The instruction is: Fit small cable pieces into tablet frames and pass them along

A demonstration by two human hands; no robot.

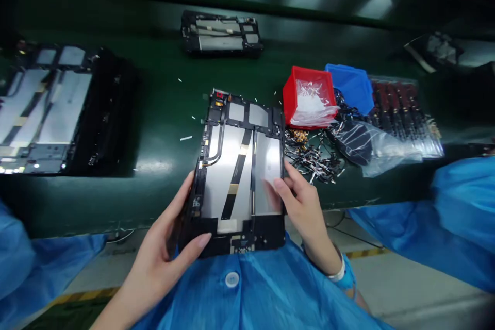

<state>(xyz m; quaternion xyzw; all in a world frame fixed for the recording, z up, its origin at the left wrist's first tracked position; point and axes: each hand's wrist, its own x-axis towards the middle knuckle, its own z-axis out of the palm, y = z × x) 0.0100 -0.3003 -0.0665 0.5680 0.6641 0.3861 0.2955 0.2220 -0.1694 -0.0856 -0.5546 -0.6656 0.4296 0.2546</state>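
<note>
Between my two hands is an open tablet chassis (240,175), held in front of my blue smock above the bench edge. Silver plates, dark ribbon cables and small boards show inside its black frame. My left hand (166,247) grips its lower left corner, thumb on the front edge and fingers along the side and partly hidden underneath. On the right side, my right hand (303,201) holds the edge, its thumb over the silver plate. The chassis may be several units thick; I cannot tell.
A stack of similar chassis (46,108) stands at left, another chassis stack (221,33) farther back. At right are a red bin (290,98) with white bits, a blue bin (350,87), a heap of small cables (315,160) and plastic bags (386,147). Blue-clad people (464,196) flank me.
</note>
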